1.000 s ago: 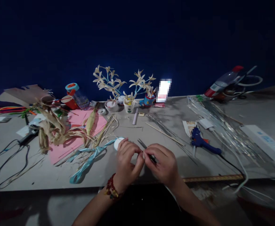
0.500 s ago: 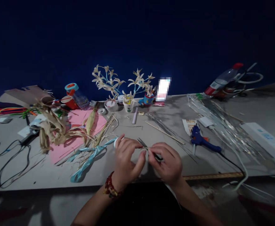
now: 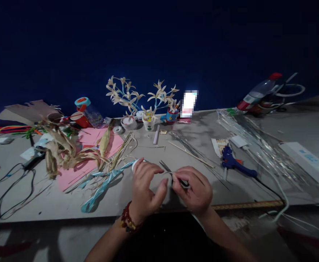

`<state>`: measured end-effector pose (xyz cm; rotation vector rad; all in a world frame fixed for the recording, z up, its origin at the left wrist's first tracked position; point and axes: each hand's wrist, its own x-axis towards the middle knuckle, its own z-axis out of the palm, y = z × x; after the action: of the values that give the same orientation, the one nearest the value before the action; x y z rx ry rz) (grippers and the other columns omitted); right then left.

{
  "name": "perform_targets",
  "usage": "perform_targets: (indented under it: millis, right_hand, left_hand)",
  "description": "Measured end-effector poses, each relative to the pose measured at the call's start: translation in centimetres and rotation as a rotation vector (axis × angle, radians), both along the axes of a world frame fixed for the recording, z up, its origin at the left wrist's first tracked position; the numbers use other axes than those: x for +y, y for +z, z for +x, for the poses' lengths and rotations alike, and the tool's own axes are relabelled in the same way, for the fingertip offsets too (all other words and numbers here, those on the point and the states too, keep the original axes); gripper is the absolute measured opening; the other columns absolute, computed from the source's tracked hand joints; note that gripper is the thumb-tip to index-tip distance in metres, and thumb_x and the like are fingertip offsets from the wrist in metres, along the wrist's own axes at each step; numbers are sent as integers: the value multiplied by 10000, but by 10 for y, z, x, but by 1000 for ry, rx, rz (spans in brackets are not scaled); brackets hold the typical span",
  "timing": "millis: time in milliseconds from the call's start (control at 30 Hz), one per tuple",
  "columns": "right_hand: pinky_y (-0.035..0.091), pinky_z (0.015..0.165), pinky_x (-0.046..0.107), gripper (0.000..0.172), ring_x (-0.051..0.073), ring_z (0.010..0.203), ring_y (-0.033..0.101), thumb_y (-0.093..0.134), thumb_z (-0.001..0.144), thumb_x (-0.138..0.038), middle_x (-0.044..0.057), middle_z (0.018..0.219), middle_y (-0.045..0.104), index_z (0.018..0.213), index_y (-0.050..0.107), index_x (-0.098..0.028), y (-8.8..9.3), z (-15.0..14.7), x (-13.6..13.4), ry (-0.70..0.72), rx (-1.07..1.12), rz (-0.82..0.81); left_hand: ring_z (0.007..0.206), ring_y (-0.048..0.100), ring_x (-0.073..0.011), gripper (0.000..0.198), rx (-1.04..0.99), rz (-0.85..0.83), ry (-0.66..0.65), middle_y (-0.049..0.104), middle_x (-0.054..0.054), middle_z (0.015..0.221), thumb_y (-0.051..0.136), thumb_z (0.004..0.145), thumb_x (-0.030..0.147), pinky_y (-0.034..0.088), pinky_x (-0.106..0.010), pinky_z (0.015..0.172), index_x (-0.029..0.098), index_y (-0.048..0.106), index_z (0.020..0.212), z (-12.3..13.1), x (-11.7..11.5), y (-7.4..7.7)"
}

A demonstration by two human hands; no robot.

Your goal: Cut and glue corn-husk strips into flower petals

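Note:
My left hand (image 3: 144,187), a bead bracelet (image 3: 127,219) on its wrist, hovers over the table's front edge with fingers curled and thumb pointing right; whatever it pinches is too small to name. Just right of it my right hand (image 3: 195,189) is closed on small dark scissors (image 3: 167,169), whose blades point up and left between the two hands. A white tape roll (image 3: 134,164) peeks out behind my left fingers. A blue paper ribbon (image 3: 102,183) lies to the left of that hand.
Dried corn husks (image 3: 63,151) lie on pink paper (image 3: 74,173) at left, by black cables (image 3: 9,182). Husk flowers in cups (image 3: 148,122) stand at the back. A blue glue gun (image 3: 234,163), thin wires (image 3: 192,147), clear strips (image 3: 260,145), a power strip (image 3: 307,162) and a bottle (image 3: 258,92) lie right.
My hands have drawn slightly apart and the right hand has shifted right; the scissor blades now show between them. My left thumb has come off the right fingers.

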<state>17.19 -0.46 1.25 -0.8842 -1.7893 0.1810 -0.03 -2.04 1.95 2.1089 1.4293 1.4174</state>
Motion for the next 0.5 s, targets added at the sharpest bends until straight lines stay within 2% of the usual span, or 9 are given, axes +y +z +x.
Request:
perform_targets:
  millis: [167,367,500]
  right_hand:
    - [568,705,314,167,193,765,667,624,839,-71,35,765,682,922,639,-215,1,-6,0,45,3,-71]
    - [538,681,288,114,173,725,647,588,873,-98,30,766,668,874,627,-205,9,-10,3,103,-7,-174]
    - [541,695,286,121,174,730,661,581,884,-103,29,763,685,856,632,-210,7,-8,3,82,-68,-151]
  left_hand:
    - [804,637,-180,132,4,41,-13,700,-3,776,572,867,90,377,-509,1084,215,612,857,11,2,9]
    - [792,634,-181,134,43,72,-16,709,1,784,594,849,86,376,-520,1086,219,602,851,7,2,6]
    - [780,631,-178,143,42,66,-13,693,4,766,586,845,74,386,-518,1078,216,590,827,6,0,3]
